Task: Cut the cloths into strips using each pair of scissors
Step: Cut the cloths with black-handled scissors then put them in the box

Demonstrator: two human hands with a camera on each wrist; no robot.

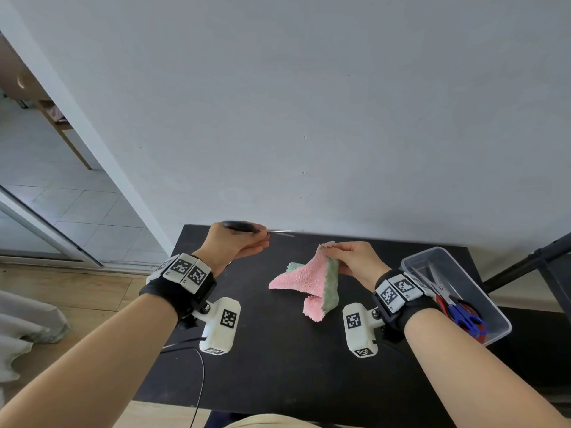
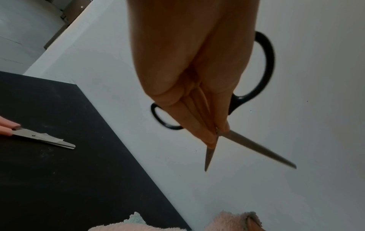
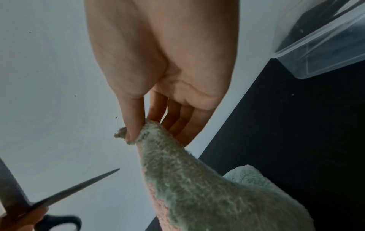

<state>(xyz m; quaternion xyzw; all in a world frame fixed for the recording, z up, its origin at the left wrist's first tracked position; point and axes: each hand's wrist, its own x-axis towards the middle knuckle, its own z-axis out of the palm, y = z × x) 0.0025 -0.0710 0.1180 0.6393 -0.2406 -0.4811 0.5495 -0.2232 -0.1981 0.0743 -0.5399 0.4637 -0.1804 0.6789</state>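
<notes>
Left hand (image 1: 234, 242): grips black-handled scissors (image 2: 254, 78), blades parted, raised at counter's (image 1: 278, 350) far edge by wall. Right hand (image 1: 355, 257): pinches pink-and-green cloth (image 1: 312, 279) corner; rest drapes mid-counter. Clear bin (image 1: 494, 329), right edge: red and blue scissors (image 1: 463, 313).

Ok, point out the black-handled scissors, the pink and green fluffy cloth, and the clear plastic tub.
black-handled scissors (image 2: 256, 147), left wrist view, on the longer open blade.
pink and green fluffy cloth (image 1: 304, 273), head view, on its pink face.
clear plastic tub (image 1: 445, 254), head view, on the far rim.
</notes>
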